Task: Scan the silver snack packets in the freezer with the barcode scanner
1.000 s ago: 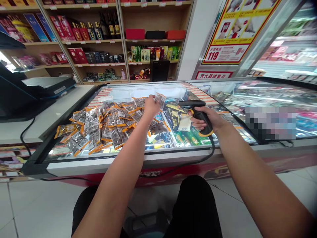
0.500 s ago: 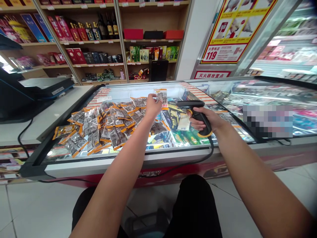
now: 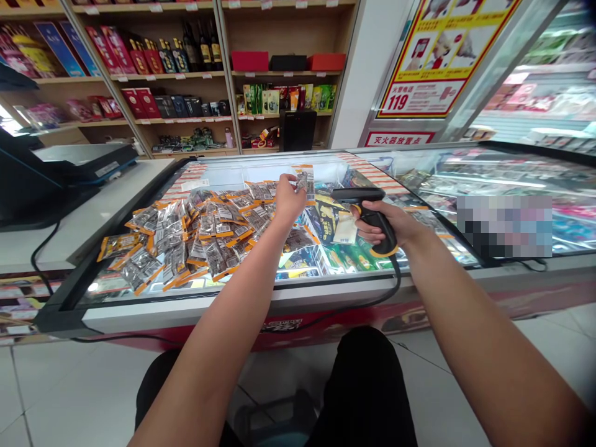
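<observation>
While left hand [image 3: 287, 197] pinches a snack packet [image 3: 303, 180] upright, long axis approx. vertical, right hand [image 3: 390, 225] grips scanner [image 3: 367, 211] just right of it, nose aimed left; pile [image 3: 195, 233] lies left on freezer lid [image 3: 261, 282].

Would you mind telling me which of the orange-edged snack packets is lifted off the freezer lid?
The snack packet pinched in the left hand, just left of the scanner; the others lie heaped on the glass lid.

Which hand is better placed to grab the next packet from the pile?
Left. The left hand holds only one small packet right beside the pile; the right hand is gripping the scanner, farther from it.
</observation>
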